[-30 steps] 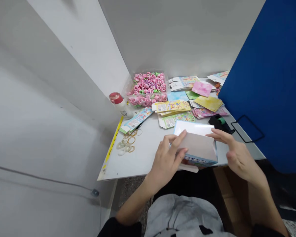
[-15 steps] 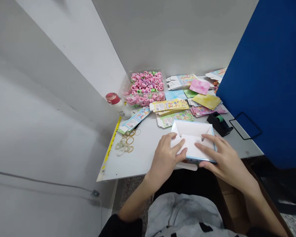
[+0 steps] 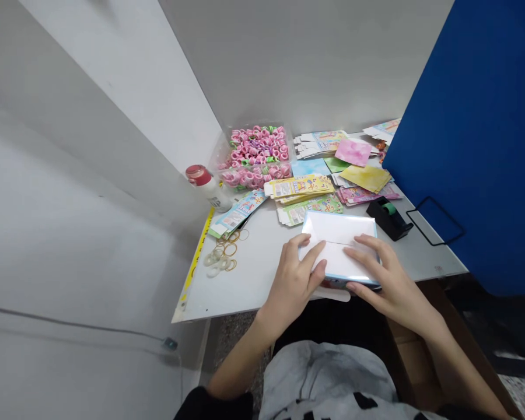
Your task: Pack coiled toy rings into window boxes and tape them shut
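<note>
Right now your box sits at the worktop's near edge, right of the middle, its white flaps meeting along a thin seam. Your left hand grasps its left side and your right hand its right, fingers spread over the flaps, thumbs at the near face. Leftward you have open room as far as the rubber bands by the left edge. Beyond, it is tighter: green cartons lie just past the box's far edge, and the tape dispenser stands near its far right corner.
</note>
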A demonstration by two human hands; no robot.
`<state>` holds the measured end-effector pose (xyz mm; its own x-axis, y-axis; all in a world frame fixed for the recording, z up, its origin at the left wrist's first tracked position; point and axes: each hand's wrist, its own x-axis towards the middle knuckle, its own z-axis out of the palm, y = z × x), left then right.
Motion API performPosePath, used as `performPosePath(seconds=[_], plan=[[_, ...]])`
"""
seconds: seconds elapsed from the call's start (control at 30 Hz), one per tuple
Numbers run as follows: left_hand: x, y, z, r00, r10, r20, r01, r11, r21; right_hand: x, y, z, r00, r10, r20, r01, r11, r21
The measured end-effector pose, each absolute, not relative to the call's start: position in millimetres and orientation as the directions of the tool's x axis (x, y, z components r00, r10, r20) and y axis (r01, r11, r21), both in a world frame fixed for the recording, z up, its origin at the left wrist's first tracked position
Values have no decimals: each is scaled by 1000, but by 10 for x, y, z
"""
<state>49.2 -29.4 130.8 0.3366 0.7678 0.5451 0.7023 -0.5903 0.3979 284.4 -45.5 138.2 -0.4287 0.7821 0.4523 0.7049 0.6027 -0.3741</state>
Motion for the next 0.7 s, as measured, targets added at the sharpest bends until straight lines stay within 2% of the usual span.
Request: performPosePath(seconds=[0.17,0.3,0.37,0.43,0.5,0.57,0.6,0.63,0.7], plan=[[445,-288,1296,407,744,529,680,-634,368,2869,-466,1264,-373,797,475,668,586,-459],[274,-230,1298,399,752,525,594,-648,477,2874,-458,1204,-262,754,603,625,608,-490],[91,-182,1298,248,763,597,577,-612,541,2872,-464,1179,-92,681,726,596,622,-508],[-145,-129,1287,-10,759,651,542,-543,642,2882,-489,1156,142,499,855,584,655,-480],[-382,-71,1253,-331,721,609,403,-476,782,2905,-532,1134,322,276,906,625,656,-422],[-553,-10,1181,-590,645,485,167,-491,855,2920,-576,1112,374,180,910,665,631,-398],[-596,19,1127,-664,631,401,43,-503,863,2914,-589,1098,358,207,910,662,631,-404],[-606,45,1058,-702,638,315,-75,-506,859,2893,-592,1078,317,292,902,640,636,-431],[-523,74,878,-710,691,139,-283,-460,842,2788,-553,1013,165,547,821,561,633,-534]])
